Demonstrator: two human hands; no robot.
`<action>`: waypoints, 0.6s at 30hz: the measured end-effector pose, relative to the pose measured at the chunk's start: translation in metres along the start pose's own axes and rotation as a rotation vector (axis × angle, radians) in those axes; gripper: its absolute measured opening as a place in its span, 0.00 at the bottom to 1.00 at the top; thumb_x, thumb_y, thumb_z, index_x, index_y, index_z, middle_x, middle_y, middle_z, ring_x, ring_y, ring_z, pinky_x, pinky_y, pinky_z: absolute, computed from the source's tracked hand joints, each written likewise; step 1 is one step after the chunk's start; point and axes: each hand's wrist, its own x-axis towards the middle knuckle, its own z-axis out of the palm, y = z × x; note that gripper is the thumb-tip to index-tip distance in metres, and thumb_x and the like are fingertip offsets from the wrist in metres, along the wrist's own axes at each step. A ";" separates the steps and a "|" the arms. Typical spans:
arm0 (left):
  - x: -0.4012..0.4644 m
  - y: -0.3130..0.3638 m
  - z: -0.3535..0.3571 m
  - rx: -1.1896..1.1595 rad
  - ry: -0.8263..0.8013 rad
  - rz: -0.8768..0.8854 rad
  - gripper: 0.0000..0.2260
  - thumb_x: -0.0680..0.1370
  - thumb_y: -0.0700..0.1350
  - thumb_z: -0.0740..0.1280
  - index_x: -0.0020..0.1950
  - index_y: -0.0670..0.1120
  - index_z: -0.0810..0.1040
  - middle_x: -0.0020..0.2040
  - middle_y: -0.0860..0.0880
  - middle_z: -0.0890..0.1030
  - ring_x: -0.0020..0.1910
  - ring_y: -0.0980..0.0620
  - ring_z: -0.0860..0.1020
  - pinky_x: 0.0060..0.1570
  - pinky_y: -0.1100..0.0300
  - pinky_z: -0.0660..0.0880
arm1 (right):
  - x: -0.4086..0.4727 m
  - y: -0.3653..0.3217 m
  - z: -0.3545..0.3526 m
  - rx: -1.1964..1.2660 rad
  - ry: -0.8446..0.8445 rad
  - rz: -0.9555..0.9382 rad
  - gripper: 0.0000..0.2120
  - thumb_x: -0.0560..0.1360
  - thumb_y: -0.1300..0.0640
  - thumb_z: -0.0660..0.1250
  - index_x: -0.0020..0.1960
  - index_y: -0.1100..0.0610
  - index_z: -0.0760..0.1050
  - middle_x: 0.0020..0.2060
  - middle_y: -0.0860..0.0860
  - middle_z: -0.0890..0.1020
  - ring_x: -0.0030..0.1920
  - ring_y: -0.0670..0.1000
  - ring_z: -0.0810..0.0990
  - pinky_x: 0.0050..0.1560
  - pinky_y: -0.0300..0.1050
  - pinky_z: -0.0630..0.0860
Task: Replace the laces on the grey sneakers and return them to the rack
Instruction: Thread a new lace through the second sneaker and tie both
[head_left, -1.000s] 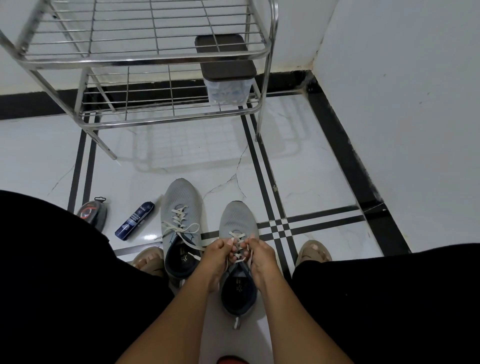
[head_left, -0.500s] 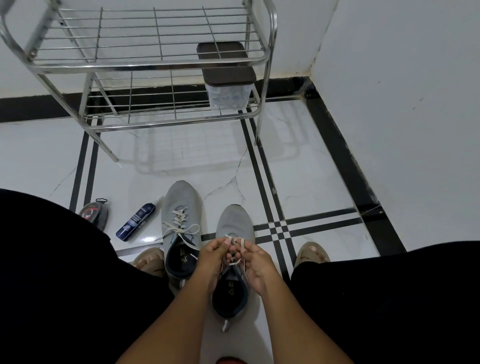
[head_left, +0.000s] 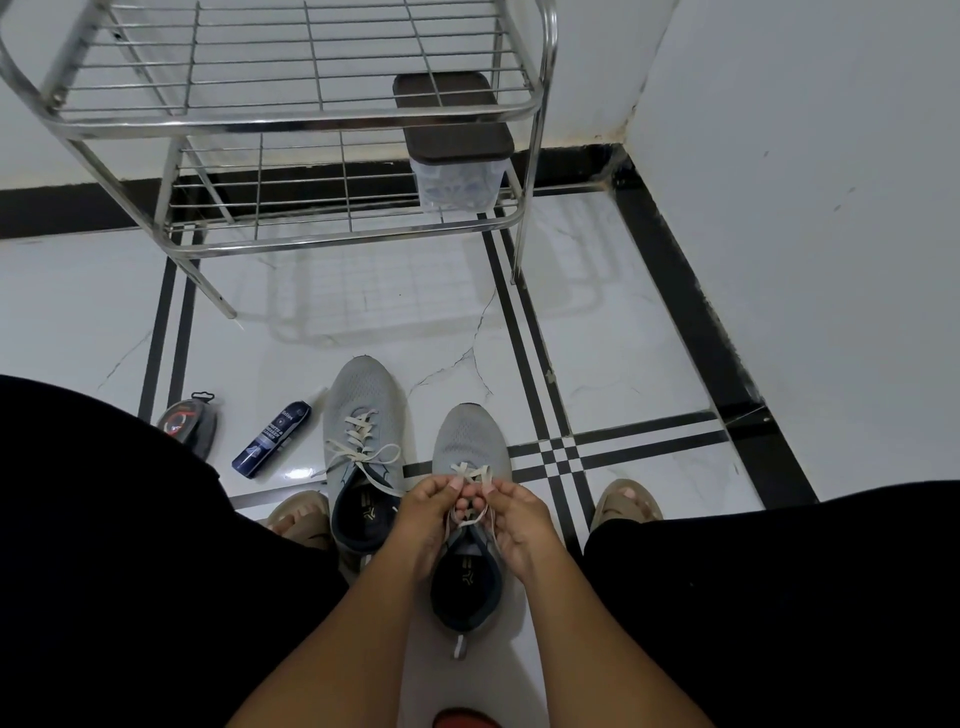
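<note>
Two hands (head_left: 475, 512) hide lace (head_left: 470, 475), knot unclear

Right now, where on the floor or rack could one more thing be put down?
Bare tile lies between the rack legs and the sneaker toes, and right of the right sneaker toward the wall. Both rack shelves are bare left of the lidded container. It's crowded left of the left sneaker: spray can, pouch.

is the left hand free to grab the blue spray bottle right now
Probably not yet: the left hand is pinching the lace on the right-side sneaker. The spray bottle lies unobstructed on the floor beyond the other sneaker.
</note>
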 end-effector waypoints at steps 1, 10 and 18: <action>-0.001 0.000 0.000 -0.008 -0.006 -0.004 0.07 0.80 0.36 0.61 0.46 0.35 0.76 0.35 0.41 0.79 0.29 0.53 0.79 0.33 0.64 0.78 | 0.001 -0.001 0.000 -0.011 -0.003 0.000 0.04 0.78 0.68 0.63 0.51 0.68 0.76 0.34 0.59 0.82 0.28 0.50 0.81 0.29 0.41 0.79; 0.000 0.012 0.003 0.200 -0.057 -0.037 0.10 0.78 0.37 0.66 0.37 0.38 0.74 0.30 0.44 0.74 0.24 0.56 0.71 0.29 0.67 0.71 | 0.008 -0.003 -0.001 -0.103 -0.042 0.007 0.05 0.79 0.65 0.64 0.50 0.64 0.79 0.35 0.58 0.83 0.30 0.50 0.82 0.30 0.39 0.78; 0.000 0.013 0.004 0.367 0.035 -0.018 0.13 0.76 0.40 0.70 0.33 0.40 0.75 0.28 0.45 0.75 0.26 0.52 0.70 0.30 0.63 0.70 | 0.009 -0.005 -0.005 -0.150 -0.158 0.059 0.12 0.77 0.63 0.64 0.57 0.67 0.78 0.42 0.59 0.83 0.39 0.52 0.81 0.45 0.42 0.78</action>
